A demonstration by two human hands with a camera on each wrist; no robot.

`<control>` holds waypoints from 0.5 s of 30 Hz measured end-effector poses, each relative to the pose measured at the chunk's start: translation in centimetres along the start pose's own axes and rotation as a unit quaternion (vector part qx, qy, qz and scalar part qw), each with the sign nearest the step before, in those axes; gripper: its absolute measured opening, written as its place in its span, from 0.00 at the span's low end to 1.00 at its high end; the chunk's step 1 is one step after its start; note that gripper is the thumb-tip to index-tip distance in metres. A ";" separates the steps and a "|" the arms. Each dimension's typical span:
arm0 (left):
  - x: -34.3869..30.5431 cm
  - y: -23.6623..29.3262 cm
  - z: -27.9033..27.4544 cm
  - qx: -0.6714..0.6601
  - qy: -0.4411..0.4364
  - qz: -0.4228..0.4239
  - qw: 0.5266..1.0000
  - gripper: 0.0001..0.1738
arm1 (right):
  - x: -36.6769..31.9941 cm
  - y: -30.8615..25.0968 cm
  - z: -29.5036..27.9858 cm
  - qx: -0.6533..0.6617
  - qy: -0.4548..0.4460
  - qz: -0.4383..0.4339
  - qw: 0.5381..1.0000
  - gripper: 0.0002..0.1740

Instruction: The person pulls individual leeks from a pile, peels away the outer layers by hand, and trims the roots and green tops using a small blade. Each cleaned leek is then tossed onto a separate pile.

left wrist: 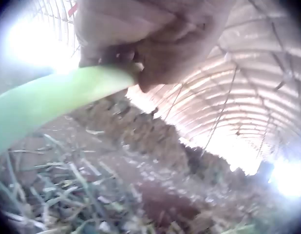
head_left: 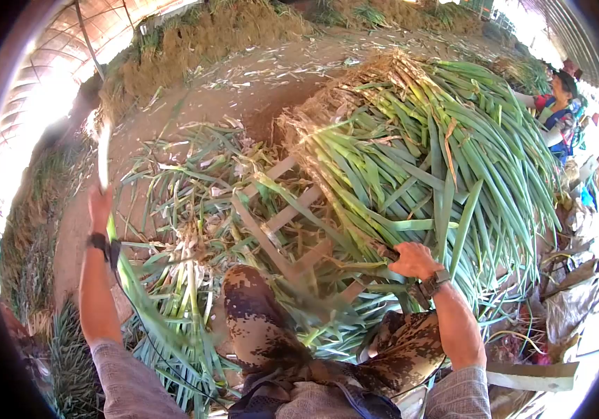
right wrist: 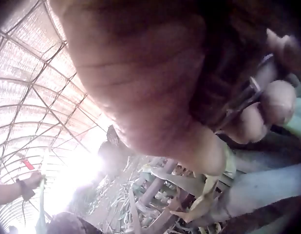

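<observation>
At the left of the head view, my left hand (head_left: 100, 208) grips one long green onion (head_left: 104, 157) around its stem. The white root end points up, and the green leaves trail down past my wrist. The left wrist view shows the fingers curled about the pale green stem (left wrist: 67, 95). My right hand (head_left: 417, 262) is at the near edge of a large pile of green onions (head_left: 481, 153). Its fingers curl around a small dark tool with a metal edge (right wrist: 243, 100); the palm hides much of it. Leaves (right wrist: 267, 187) lie just beneath these fingers.
A wooden slatted frame (head_left: 271, 241) stands in front of my knees, under the pile's root side. Trimmed leaves (head_left: 180, 181) litter the ground to its left. Another person (head_left: 558, 115) is behind the pile at right. Stacked onions (head_left: 194, 49) line the back.
</observation>
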State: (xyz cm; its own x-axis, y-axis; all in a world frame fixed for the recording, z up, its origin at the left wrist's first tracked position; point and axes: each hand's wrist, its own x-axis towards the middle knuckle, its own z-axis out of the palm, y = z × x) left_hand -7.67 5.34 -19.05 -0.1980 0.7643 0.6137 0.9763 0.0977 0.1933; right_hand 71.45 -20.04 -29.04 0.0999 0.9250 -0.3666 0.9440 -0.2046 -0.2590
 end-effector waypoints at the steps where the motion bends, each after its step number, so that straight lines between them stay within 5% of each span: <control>1: -2.9 -3.8 2.9 0.106 -0.087 0.018 0.990 0.21 | -0.1 0.0 -0.1 -0.009 -0.003 0.007 1.000 0.28; 2: -6.0 -4.6 4.7 0.104 -0.203 -0.107 0.968 0.22 | -0.2 0.1 -0.2 -0.018 -0.006 0.015 1.000 0.26; 4: -13.0 1.2 4.1 0.163 -0.252 -0.105 0.948 0.22 | -0.6 0.7 0.0 -0.018 0.003 0.016 1.000 0.24; 5: -13.9 -1.8 9.2 0.129 -0.328 -0.099 0.930 0.21 | -0.9 1.0 0.2 -0.019 0.009 0.015 1.000 0.23; 6: -15.9 1.4 8.8 -0.079 -0.342 -0.081 0.933 0.19 | -1.1 1.3 0.5 -0.019 0.007 0.021 1.000 0.23; 7: -16.8 4.7 9.6 -0.240 -0.386 -0.150 0.878 0.17 | -1.2 1.6 0.8 -0.023 0.007 0.023 0.999 0.23; 8: -17.6 6.5 12.2 -0.295 -0.397 -0.130 0.859 0.17 | -1.2 1.8 0.9 -0.030 0.007 0.022 0.999 0.23; 10: -17.3 13.6 13.6 -0.344 -0.445 -0.101 0.820 0.18 | -1.0 1.6 1.6 -0.031 0.006 0.015 0.999 0.24; 11: -17.0 20.9 9.6 -0.363 -0.464 -0.082 0.804 0.20 | -0.9 1.4 1.9 -0.028 0.009 0.004 1.000 0.24; 12: -17.6 23.1 12.9 -0.440 -0.422 -0.099 0.787 0.21 | -0.5 1.4 2.1 -0.032 0.007 -0.009 0.999 0.26; 15: -16.6 35.4 11.2 -0.464 -0.525 -0.045 0.711 0.22 | 0.3 0.5 1.1 -0.001 0.015 0.009 1.000 0.27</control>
State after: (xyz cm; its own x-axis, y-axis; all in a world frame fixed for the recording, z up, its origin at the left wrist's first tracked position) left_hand 31.15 3.25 -31.03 0.3947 0.8840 -0.2506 0.3879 0.0869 0.9176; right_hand 71.60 -20.18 -30.31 0.1271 0.9302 -0.3445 0.9426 -0.2214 -0.2500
